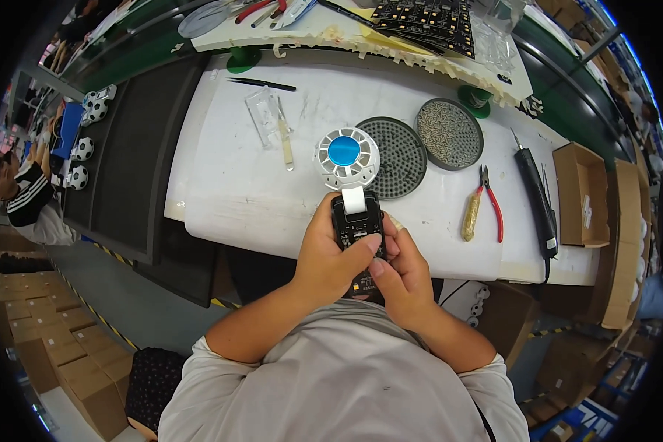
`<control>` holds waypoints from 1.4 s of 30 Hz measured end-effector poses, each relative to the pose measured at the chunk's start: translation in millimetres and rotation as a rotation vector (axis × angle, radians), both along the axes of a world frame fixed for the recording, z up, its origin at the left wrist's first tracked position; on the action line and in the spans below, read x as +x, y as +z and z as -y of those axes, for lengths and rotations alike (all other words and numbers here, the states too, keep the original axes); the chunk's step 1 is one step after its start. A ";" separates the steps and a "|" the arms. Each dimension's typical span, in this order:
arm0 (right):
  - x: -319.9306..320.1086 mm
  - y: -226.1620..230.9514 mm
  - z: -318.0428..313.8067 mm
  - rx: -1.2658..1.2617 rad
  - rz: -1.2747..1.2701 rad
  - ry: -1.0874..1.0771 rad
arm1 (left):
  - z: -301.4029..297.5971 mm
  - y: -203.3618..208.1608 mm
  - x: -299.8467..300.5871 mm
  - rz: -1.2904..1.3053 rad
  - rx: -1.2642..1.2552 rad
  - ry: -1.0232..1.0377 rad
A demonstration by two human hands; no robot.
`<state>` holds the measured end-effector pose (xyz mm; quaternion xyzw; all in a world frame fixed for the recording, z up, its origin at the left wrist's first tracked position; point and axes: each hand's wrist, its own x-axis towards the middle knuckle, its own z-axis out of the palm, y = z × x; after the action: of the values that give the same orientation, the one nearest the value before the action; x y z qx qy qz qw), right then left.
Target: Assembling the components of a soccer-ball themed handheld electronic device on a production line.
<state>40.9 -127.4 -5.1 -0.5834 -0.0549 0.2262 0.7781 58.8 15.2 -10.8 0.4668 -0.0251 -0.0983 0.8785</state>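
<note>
Both my hands hold a black device [340, 215] with a dark circuit board [362, 283] in it, upright near the table's front edge. My left hand [320, 254] wraps its left side, thumb pressed on the board. My right hand [407, 278] grips the lower right side, its thumb also on the board. A short white strip [353, 200] sticks up from the device's top. It reaches the edge of a round white spoked housing [325, 155] with a blue disc [343, 151] at its centre. Whether strip and housing are joined, I cannot tell.
Behind the housing stand a round dark tray [394, 158] and a dish of small screws [449, 132]. Red-handled cutters [491, 206] and a black electric screwdriver [535, 199] lie to the right, before an open cardboard box [583, 195]. Tweezers [261, 84] lie far left. A conveyor [140, 155] runs left.
</note>
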 end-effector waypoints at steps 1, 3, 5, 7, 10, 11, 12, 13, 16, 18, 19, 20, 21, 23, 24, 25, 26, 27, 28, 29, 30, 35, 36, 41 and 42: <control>1.5 -1.6 -2.5 0.072 0.025 -0.024 | -1.8 2.1 -0.3 -0.018 -0.042 -0.008; 1.8 -2.3 -3.9 0.211 0.073 -0.082 | -4.1 0.8 -1.7 -0.038 -0.096 -0.020; 0.2 1.5 -1.4 0.159 0.086 -0.052 | -7.9 -7.9 -3.5 0.012 0.052 -0.021; -1.2 4.8 0.2 0.077 0.115 0.008 | -8.5 -9.1 -4.5 0.038 0.122 -0.019; -2.0 -1.3 0.3 0.071 0.136 0.034 | -9.1 1.3 -4.8 0.022 -0.030 -0.065; -2.2 -2.2 0.5 0.072 0.147 0.046 | -9.5 3.3 -4.1 0.022 -0.033 -0.063; -2.4 -2.2 0.8 0.070 0.147 0.047 | -10.0 4.7 -2.3 0.005 -0.056 -0.072; -2.5 -1.8 1.3 0.051 0.135 0.061 | -10.6 5.7 -0.5 -0.013 -0.079 -0.082; -3.1 -2.3 1.7 0.010 0.114 0.088 | -16.4 3.9 0.2 -0.019 -0.065 -0.123; -5.2 -5.2 0.9 0.038 0.113 0.072 | -21.3 2.4 -0.6 0.002 0.010 -0.182; -6.3 -5.7 0.6 0.052 0.112 0.064 | -22.1 2.0 -0.7 0.002 0.009 -0.181; -7.5 -5.5 0.4 0.051 0.112 0.065 | -22.9 1.5 -0.5 0.003 -0.004 -0.191; -8.8 -5.3 0.2 0.036 0.132 0.059 | -23.5 1.1 -0.2 0.004 -0.017 -0.202; -9.5 -5.8 -1.1 0.010 0.174 0.050 | -24.4 0.8 0.9 0.005 -0.029 -0.207; -9.1 -6.5 -1.7 0.010 0.174 0.053 | -23.3 0.9 1.7 -0.030 -0.106 -0.225; -8.7 -7.8 -2.1 0.002 0.191 0.059 | -22.0 0.8 2.6 -0.066 -0.184 -0.243; -8.4 -9.6 -2.4 -0.006 0.208 0.065 | -21.5 0.4 3.4 -0.101 -0.262 -0.260; -9.1 -11.1 -2.8 -0.014 0.222 0.071 | -21.7 -0.4 3.2 -0.105 -0.263 -0.255; -9.3 -13.4 -3.5 -0.014 0.217 0.075 | -22.2 -1.9 3.3 -0.087 -0.236 -0.247; -8.7 -16.7 -4.5 -0.039 0.259 0.061 | -22.6 -3.6 3.5 -0.070 -0.210 -0.239; -7.9 -19.7 -5.6 -0.064 0.300 0.047 | -22.8 -4.8 3.5 -0.054 -0.184 -0.231; -5.6 -18.9 -9.9 -0.028 0.319 0.042 | -19.9 5.0 4.1 -0.030 -0.037 -0.095; -7.0 -18.1 -10.1 -0.030 0.317 0.046 | -19.2 5.1 3.8 -0.004 -0.021 -0.059; -13.5 -11.0 -12.7 0.069 0.042 0.036 | -26.1 -1.8 8.8 0.062 -0.032 0.030; -13.9 -8.7 -13.8 0.077 0.006 0.031 | -28.1 -2.6 10.4 0.065 -0.053 0.036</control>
<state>27.0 -113.6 -13.8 -0.5529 -0.0750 0.2342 0.7961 69.1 43.3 -13.4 0.4468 -0.0480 -0.0664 0.8909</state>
